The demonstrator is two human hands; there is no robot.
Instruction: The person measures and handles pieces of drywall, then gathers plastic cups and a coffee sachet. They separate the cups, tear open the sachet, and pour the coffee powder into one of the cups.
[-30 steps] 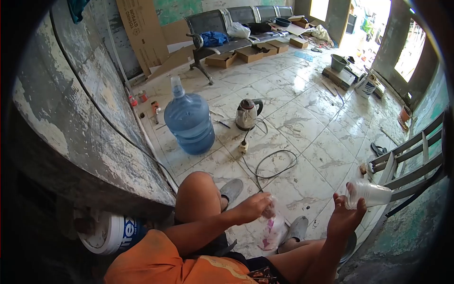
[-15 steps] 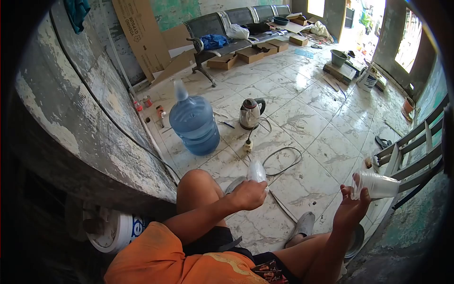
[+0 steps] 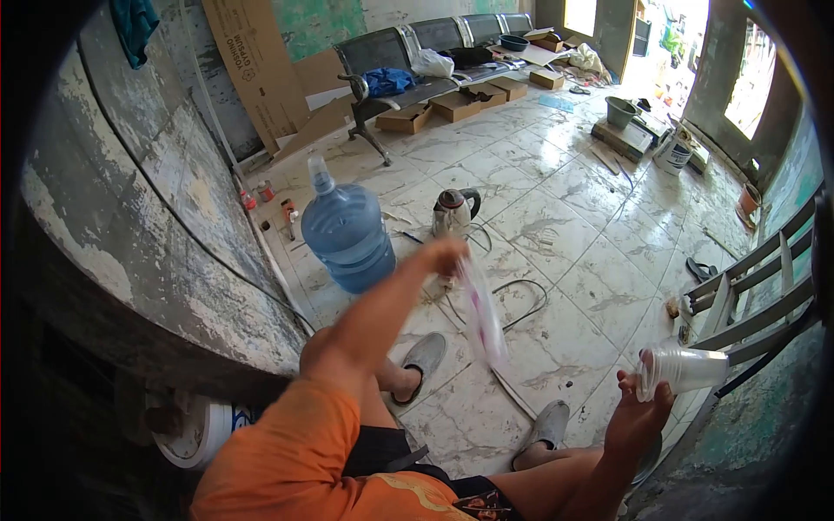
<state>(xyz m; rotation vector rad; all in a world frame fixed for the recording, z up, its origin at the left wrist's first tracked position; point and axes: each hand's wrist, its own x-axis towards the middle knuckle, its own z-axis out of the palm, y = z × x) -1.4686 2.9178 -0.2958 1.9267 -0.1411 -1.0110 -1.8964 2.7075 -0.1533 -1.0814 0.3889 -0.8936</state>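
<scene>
My left hand (image 3: 448, 253), blurred by motion, is closed on the upper end of a clear plastic bag (image 3: 483, 317) with pinkish marks. The bag hangs stretched out above the floor. At the right, my right hand (image 3: 641, 417) grips a stack of clear plastic cups (image 3: 686, 369) lying sideways, its fingers round the rim end. Beyond my left arm stands a blue water jug (image 3: 349, 234), a clear cup-like piece (image 3: 321, 176) over its neck. Just behind my left hand is an electric kettle (image 3: 452, 208), partly hidden.
A cord (image 3: 530, 317) loops over the tiled floor. A metal ladder (image 3: 764, 278) leans at the right. A white bucket (image 3: 193, 434) stands at lower left. Farther off are a row of seats (image 3: 434, 39), cardboard boxes (image 3: 456, 106) and a grey basin (image 3: 620, 111).
My left hand has moved forward and up, and the bunched plastic bag now hangs lengthwise from it. My right hand keeps the cups, shifted slightly down in view.
</scene>
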